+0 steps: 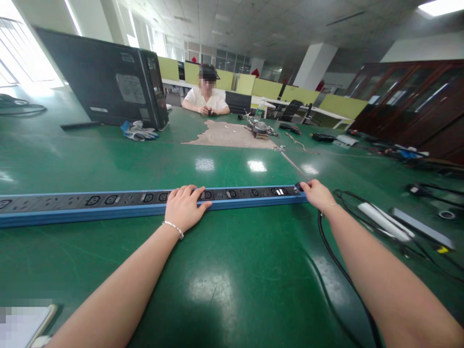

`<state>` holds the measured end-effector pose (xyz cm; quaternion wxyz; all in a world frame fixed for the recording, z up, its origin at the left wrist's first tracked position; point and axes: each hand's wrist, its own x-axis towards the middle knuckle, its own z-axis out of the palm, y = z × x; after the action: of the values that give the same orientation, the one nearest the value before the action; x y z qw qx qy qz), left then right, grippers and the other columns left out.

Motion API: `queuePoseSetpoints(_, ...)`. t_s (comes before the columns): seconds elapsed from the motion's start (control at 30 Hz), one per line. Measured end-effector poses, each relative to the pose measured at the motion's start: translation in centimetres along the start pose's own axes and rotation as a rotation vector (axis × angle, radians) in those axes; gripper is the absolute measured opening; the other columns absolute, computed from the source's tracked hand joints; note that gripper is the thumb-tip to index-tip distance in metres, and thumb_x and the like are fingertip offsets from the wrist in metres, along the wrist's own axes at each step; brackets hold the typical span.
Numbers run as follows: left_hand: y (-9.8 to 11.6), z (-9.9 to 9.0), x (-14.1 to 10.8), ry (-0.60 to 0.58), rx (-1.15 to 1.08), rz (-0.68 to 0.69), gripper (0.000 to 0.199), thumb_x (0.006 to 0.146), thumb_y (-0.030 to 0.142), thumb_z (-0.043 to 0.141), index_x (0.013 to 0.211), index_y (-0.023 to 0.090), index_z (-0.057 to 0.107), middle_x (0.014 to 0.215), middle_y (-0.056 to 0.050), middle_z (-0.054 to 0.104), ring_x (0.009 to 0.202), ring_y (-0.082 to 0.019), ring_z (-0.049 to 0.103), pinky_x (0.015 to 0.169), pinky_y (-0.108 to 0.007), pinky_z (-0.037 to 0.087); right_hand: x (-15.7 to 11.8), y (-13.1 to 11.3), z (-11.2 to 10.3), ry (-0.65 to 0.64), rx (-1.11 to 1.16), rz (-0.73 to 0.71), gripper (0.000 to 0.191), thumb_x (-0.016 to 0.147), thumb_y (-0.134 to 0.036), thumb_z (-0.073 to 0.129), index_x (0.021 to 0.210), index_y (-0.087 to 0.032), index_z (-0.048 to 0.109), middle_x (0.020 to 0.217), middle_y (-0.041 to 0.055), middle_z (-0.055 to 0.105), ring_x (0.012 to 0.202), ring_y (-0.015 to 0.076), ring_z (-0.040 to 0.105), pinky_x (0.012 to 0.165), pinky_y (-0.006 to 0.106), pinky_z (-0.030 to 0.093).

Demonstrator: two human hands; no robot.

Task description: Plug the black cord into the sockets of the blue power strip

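Observation:
A long blue power strip [232, 203] with a row of black sockets lies across the green table. My left hand [184, 205] rests on top of it near the middle, fingers apart and thumb over the front edge. At the strip's right end, my right hand [319, 195] grips a black plug [299, 187], whose prongs point left toward the last sockets. Whether the prongs touch the strip I cannot tell. From under the right hand a thick black cable [335, 256] runs down to the lower right.
A black computer case [105, 77] stands back left, with gloves [139, 131] before it. A person in white [206, 99] sits across the table. Cardboard [232, 134], a bottle [260, 108] and a drill [290, 128] lie beyond. Cables and a white bar [386, 221] are at right.

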<state>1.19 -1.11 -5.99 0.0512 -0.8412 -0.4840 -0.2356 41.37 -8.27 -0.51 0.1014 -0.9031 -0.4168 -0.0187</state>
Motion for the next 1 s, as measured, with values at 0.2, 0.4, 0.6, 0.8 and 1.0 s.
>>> queuePoseSetpoints(0.2,0.1,-0.1,0.0,-0.010,0.004,-0.014,0.049,0.083,0.056,0.043,0.120,0.028,0.056,0.119,-0.007,0.059,0.114,-0.025,0.048,0.099,-0.041,0.030,-0.1,-0.6,0.6,-0.032,-0.030,0.022,0.040,0.087,-0.046,0.036,0.106,-0.015,0.054,0.097,0.0166,0.065,0.093,0.0258,0.061,0.076,0.033,0.044)
queuePoseSetpoints(0.4,0.0,0.0,0.0,-0.011,0.006,-0.012,0.049,0.083,0.056,0.042,0.121,0.028,0.056,0.120,-0.007,0.058,0.114,-0.025,0.048,0.099,-0.041,0.030,-0.4,-1.2,1.0,-0.060,-0.073,0.042,0.043,0.087,-0.048,0.034,0.110,-0.016,0.051,0.099,0.0176,0.064,0.095,0.0280,0.061,0.079,0.037,0.044)
queuePoseSetpoints(0.6,0.0,0.1,0.0,-0.007,0.001,-0.008,0.050,0.083,0.056,0.041,0.120,0.027,0.056,0.119,-0.007,0.059,0.113,-0.025,0.048,0.098,-0.040,0.030,0.0,-1.3,1.8,-0.120,-0.113,0.018,0.044,0.088,-0.045,0.032,0.113,-0.012,0.049,0.102,0.0204,0.063,0.099,0.0295,0.060,0.081,0.038,0.044)
queuePoseSetpoints(0.8,0.0,0.0,0.0,-0.007,0.011,-0.004,0.050,0.083,0.056,0.040,0.121,0.026,0.056,0.119,-0.007,0.058,0.114,-0.025,0.048,0.098,-0.040,0.031,-0.5,-1.1,2.0,-0.112,-0.082,0.009,0.043,0.090,-0.044,0.027,0.113,-0.013,0.047,0.101,0.0209,0.063,0.097,0.0297,0.060,0.081,0.039,0.044)
queuePoseSetpoints(1.0,-0.1,0.1,0.0,0.003,0.026,0.009,0.050,0.084,0.056,0.040,0.120,0.025,0.056,0.118,-0.007,0.059,0.113,-0.026,0.049,0.097,-0.041,0.032,-0.9,-1.5,1.9,-0.086,-0.088,0.043,0.045,0.089,-0.046,0.027,0.112,-0.014,0.048,0.102,0.0197,0.063,0.099,0.0311,0.059,0.081,0.040,0.043)
